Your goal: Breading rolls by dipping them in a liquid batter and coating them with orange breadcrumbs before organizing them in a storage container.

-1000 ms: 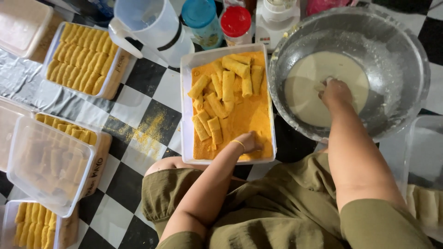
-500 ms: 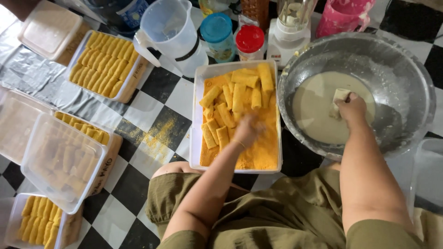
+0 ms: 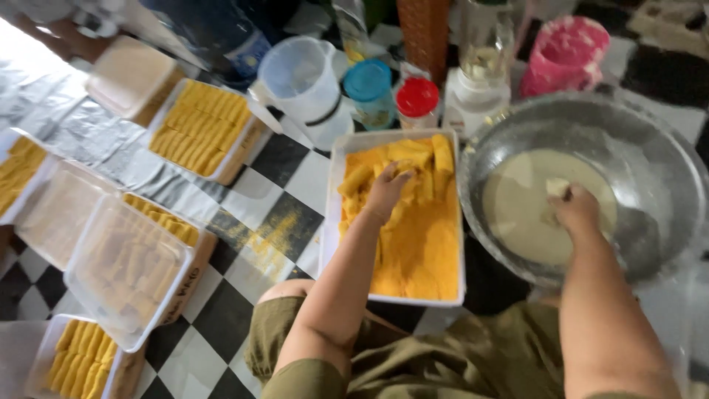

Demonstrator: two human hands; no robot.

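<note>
I sit on a checkered floor. My left hand [image 3: 385, 193] reaches into a white rectangular tray [image 3: 330, 222] of orange breadcrumbs and rests on a pile of crumb-coated sticks [image 3: 402, 166] at its far end. My right hand [image 3: 574, 210] is down in a big metal bowl [image 3: 650, 159] of pale batter [image 3: 532, 203], its fingers closed on a small pale piece at the batter's surface. Whether the left hand grips a stick is not clear.
Several clear boxes of coated sticks [image 3: 199, 125] and lids [image 3: 125, 266] lie on the left over foil. Behind the tray stand a clear jug [image 3: 303, 81], a blue-lidded jar [image 3: 369, 89], a red-lidded jar [image 3: 417, 100], a blender [image 3: 484, 59] and a pink container [image 3: 565, 55].
My left hand has moved from the near end of the crumb tray up to the pile of sticks at its far end. The right hand stays in the batter. The view has tilted.
</note>
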